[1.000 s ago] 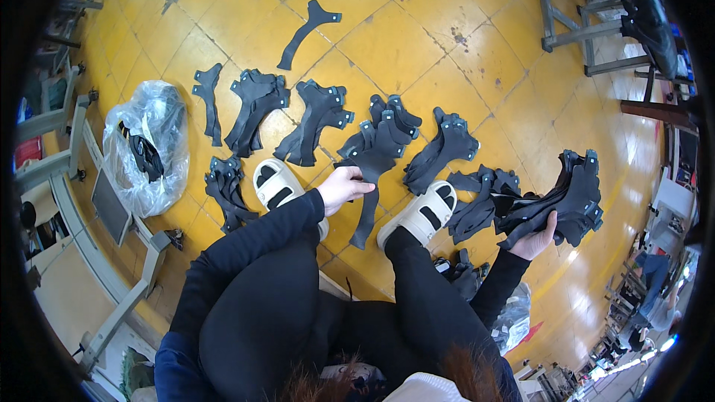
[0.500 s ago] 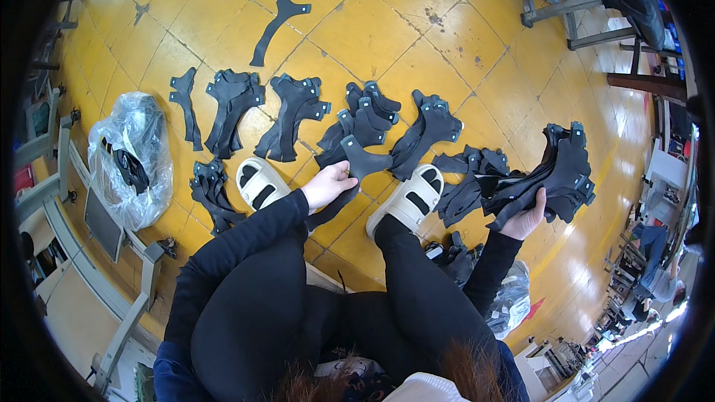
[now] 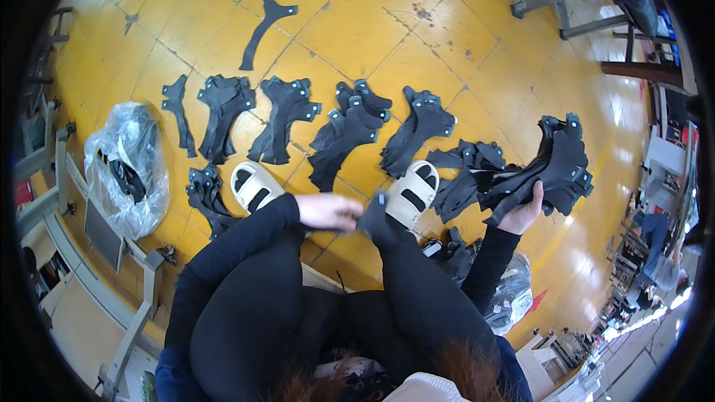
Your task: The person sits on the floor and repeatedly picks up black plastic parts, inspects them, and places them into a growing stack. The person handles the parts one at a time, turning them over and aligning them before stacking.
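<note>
A yellow tiled floor carried rows of black cut leather pieces, stacked in small piles, with a clear plastic bag off to the person's left. The left hand was closed around one black piece above the knees, though its shape was hard to make out against the dark trousers. The right hand gripped a thick black bundle just above the floor, beside a white sandal.
</note>
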The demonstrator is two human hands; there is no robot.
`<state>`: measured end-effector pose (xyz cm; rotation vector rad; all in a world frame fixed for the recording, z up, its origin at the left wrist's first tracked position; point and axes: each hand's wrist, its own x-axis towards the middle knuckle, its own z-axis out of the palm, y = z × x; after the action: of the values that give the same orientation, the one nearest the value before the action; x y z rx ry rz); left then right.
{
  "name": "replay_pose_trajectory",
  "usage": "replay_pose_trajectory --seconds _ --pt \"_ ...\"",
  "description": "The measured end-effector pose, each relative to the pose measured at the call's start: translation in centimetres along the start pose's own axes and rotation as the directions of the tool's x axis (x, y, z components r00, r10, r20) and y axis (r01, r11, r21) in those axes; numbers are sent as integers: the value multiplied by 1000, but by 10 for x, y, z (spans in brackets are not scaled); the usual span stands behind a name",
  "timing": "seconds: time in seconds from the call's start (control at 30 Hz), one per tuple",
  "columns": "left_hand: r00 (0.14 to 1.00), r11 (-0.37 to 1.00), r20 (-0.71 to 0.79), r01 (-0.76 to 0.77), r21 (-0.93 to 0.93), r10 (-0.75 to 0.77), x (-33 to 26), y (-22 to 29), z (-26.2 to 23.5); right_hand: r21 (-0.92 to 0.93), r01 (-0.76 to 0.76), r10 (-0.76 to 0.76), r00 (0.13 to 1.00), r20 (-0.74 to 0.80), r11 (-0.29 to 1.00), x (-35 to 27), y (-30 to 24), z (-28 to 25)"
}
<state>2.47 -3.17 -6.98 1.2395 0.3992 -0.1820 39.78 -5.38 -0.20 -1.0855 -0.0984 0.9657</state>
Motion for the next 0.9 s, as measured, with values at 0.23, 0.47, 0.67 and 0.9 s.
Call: replay_pose_trajectory --seconds 0.23,0.47,0.67,0.9 --pt "890 995 445 102 20 -100 -4 8 13 10 18 -18 999 44 1000 3 1 1" --pt "955 979 283 31 202 -89 -3 4 11 12 -18 17 996 91 1000 9 -3 -16" --pt "933 751 -42 313 581 -356 -4 -12 12 -43 -35 41 986 161 998 17 -7 -29" --pt "942 787 -178 335 518 -284 -4 -23 6 -62 -49 59 985 160 997 18 -12 -26"
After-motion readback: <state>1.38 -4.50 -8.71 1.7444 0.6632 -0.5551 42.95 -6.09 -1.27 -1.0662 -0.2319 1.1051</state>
